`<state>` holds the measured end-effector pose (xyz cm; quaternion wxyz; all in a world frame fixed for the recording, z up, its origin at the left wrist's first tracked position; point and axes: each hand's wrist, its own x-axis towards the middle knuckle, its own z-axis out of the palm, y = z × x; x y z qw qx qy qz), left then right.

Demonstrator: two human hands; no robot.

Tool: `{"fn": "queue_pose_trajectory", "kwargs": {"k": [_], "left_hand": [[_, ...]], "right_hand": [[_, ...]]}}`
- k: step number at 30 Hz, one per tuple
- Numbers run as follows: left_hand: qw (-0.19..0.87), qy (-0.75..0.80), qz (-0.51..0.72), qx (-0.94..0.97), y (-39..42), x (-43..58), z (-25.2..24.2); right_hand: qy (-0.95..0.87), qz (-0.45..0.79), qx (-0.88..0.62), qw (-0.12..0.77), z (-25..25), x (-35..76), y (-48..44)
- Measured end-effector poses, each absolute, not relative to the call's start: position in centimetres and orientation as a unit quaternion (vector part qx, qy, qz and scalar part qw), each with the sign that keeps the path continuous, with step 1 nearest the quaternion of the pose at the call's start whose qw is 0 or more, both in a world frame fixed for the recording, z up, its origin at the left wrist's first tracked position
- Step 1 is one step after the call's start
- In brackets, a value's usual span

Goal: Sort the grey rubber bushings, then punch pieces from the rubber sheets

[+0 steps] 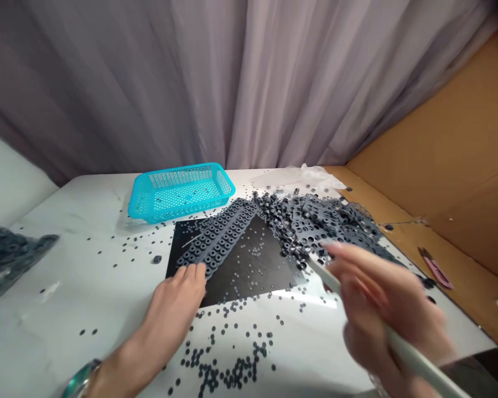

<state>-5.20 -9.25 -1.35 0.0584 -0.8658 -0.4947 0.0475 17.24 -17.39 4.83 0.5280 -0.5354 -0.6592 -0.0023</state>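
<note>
My left hand (175, 307) lies flat with its fingertips pressing the near end of a grey rubber strip of small rings (218, 237), which rests on a black mat (253, 271). My right hand (382, 298), blurred by motion, grips a long white rod (404, 345). The rod's tip points into a heap of perforated grey rubber sheet (315, 221) and reaches its near edge. Many loose black rubber rings (219, 365) are scattered over the white table (58, 309) around both hands.
A turquoise plastic basket (181, 178) stands at the table's far side. A bag of grey rings (8, 260) lies at the left edge. A pink cutter (435, 269) lies on a cardboard surface (415, 237) to the right. A grey curtain hangs behind.
</note>
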Motion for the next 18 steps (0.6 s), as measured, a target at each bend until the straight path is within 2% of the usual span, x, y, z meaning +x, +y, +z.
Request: {"fn": "queue_pose_trajectory", "kwargs": {"k": [2,6,9,13,15,18], "left_hand": [[0.039,-0.497,0.076,-0.863,-9.4,-6.5,-0.3],[0.053,-0.518,0.155,-0.84,-9.5,-9.8,1.4],[0.081,-0.537,0.19,-0.818,-9.6,-11.5,2.0],[0.093,-0.526,0.143,-0.833,-9.2,-10.3,1.4],[0.067,-0.5,0.093,-0.859,-8.3,-8.4,0.6],[0.016,-0.444,0.009,-0.896,-5.6,-5.3,-0.8]], "right_hand": [[-0.638,0.006,-0.575,0.512,4.5,18.1,-14.8],[-0.612,0.156,-0.627,0.456,2.9,19.5,-10.3],[-0.582,0.273,-0.614,0.458,1.3,19.8,-7.6],[-0.544,0.37,-0.566,0.497,-1.0,19.1,-4.8],[-0.506,0.417,-0.543,0.525,-2.6,18.7,-3.9],[-0.472,0.422,-0.554,0.54,-4.9,18.6,-3.2]]}}
